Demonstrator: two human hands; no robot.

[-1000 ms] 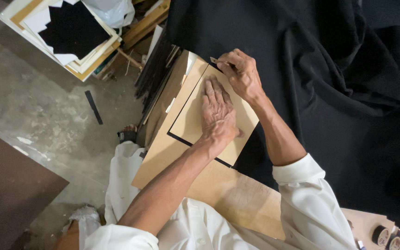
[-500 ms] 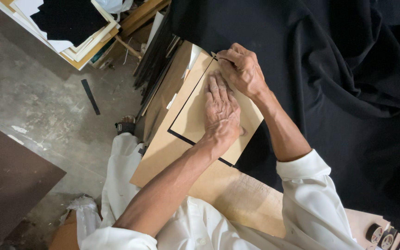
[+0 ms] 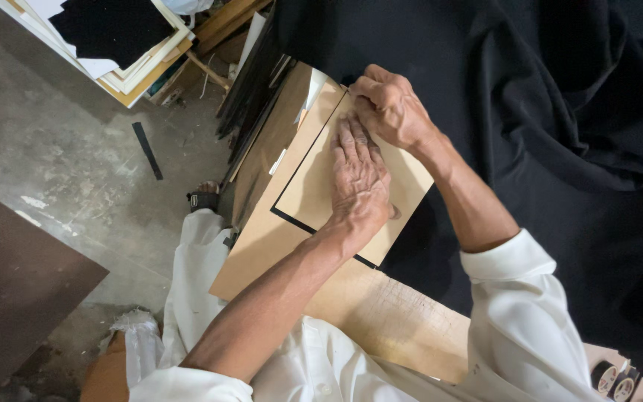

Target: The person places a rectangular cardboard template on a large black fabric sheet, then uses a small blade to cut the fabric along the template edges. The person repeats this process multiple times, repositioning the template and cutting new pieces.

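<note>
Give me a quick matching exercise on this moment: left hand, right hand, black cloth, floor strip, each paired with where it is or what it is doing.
Things:
1. left hand
2. right hand
3. black cloth
4. black strip

Places or states:
A. lies loose on the concrete floor
B. pressed flat, palm down, on the tan card template
C. closed up at the card's far corner
D. spread over the table under the card

Pairs: 1-B, 2-C, 3-D, 4-A
</note>
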